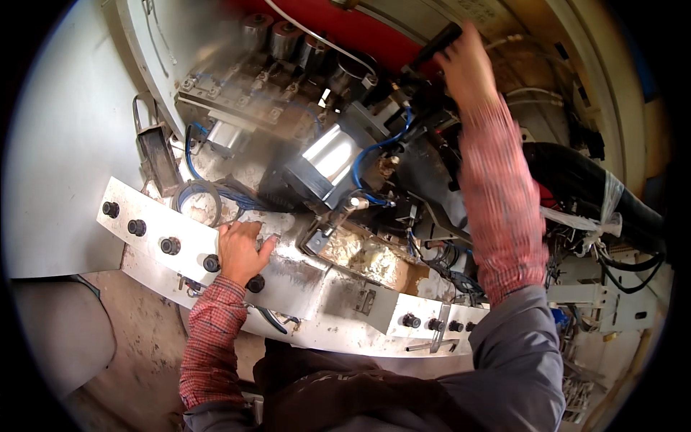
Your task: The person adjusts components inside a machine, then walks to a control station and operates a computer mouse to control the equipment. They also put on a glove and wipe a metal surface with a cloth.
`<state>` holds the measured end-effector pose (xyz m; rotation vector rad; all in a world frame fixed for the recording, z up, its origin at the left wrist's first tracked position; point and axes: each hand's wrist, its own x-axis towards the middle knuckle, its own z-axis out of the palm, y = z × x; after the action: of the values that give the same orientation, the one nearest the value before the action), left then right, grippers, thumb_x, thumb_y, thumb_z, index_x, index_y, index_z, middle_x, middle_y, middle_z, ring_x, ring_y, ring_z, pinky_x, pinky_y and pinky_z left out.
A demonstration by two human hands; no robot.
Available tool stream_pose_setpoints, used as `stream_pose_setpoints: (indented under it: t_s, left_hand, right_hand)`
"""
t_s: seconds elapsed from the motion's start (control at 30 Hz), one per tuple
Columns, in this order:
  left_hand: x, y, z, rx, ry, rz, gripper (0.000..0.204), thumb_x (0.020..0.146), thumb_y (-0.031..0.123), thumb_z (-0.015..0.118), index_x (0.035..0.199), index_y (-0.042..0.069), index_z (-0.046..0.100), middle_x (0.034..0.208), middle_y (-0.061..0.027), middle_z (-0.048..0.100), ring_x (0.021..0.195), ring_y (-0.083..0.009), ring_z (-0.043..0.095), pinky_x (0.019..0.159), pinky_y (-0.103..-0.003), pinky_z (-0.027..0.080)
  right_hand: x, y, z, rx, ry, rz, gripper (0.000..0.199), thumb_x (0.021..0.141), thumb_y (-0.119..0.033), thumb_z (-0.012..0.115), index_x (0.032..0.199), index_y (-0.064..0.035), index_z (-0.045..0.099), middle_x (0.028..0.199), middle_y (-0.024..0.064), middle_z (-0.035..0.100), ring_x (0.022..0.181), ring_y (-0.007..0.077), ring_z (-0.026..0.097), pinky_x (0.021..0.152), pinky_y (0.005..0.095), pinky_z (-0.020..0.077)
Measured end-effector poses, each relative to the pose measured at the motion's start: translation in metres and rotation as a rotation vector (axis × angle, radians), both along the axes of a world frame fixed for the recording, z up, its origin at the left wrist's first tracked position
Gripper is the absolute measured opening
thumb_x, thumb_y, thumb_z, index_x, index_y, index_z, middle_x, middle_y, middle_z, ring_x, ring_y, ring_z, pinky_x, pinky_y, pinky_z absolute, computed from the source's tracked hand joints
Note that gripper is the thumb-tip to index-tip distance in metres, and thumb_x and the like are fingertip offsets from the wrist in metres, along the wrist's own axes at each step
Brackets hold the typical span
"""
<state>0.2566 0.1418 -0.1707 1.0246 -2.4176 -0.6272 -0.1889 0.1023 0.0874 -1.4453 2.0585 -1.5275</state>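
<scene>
My left hand (242, 252) rests on the upper edge of a white panel with black knobs (155, 232), its thumb spread away from its fingers. It lies between two of the knobs and holds nothing. My right arm reaches far forward to the upper right. There my right hand (469, 68), smeared by motion, is closed about the end of a black bar-shaped handle (434, 47). Below the handle a blue air hose (367, 155) curves round a shiny metal block (332, 155) inside the machine.
Several metal cylinders (283, 39) stand in a row at the back left, before a red panel (381, 32). A coil of cable (199, 203) lies behind the white panel. A thick black hose (568, 162) and loose wires hang at right. Pale debris (367, 253) fills a trough in the middle.
</scene>
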Motion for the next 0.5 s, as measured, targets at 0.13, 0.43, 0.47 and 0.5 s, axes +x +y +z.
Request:
stream_pose_setpoints:
  t_s: [0.13, 0.43, 0.47, 0.5]
  left_hand:
    - [-0.003, -0.002, -0.01, -0.026, 0.002, -0.032, 0.035, 0.085, 0.038, 0.068, 0.091, 0.003, 0.071, 0.083, -0.0119, 0.068, 0.088, -0.0295, 0.062, 0.085, -0.043, 0.038]
    - [0.001, -0.009, -0.002, 0.03, 0.114, -0.044, 0.032, 0.084, 0.033, 0.069, 0.093, 0.003, 0.071, 0.084, -0.0104, 0.068, 0.087, -0.0288, 0.061, 0.084, -0.043, 0.039]
    - [0.005, -0.008, -0.001, 0.059, 0.111, -0.053, 0.032, 0.084, 0.032, 0.07, 0.097, 0.003, 0.07, 0.086, -0.0094, 0.067, 0.087, -0.0285, 0.061, 0.083, -0.043, 0.039]
    - [0.003, -0.006, 0.003, 0.088, 0.129, -0.095, 0.033, 0.083, 0.031, 0.07, 0.098, 0.002, 0.07, 0.088, -0.0103, 0.067, 0.088, -0.0292, 0.06, 0.084, -0.043, 0.039]
  right_hand:
    - [-0.002, 0.026, 0.013, -0.263, -0.321, -0.209, 0.051, 0.107, -0.04, 0.042, 0.138, 0.0014, 0.046, 0.131, 0.0184, 0.06, 0.122, 0.033, 0.058, 0.107, 0.0482, 0.0419]
    - [0.029, 0.022, 0.015, -0.188, -0.283, -0.222, 0.067, 0.11, -0.047, 0.032, 0.151, 0.0064, 0.03, 0.154, 0.0245, 0.038, 0.145, 0.036, 0.037, 0.122, 0.0503, 0.0211]
    - [0.018, 0.018, 0.02, -0.177, -0.43, -0.198, 0.068, 0.11, -0.047, 0.032, 0.151, 0.0068, 0.03, 0.155, 0.0251, 0.036, 0.145, 0.0365, 0.036, 0.123, 0.05, 0.0214]
    - [0.003, 0.001, 0.036, -0.183, -0.56, -0.181, 0.069, 0.11, -0.048, 0.031, 0.151, 0.0073, 0.029, 0.156, 0.0256, 0.035, 0.146, 0.037, 0.034, 0.123, 0.0496, 0.0216]
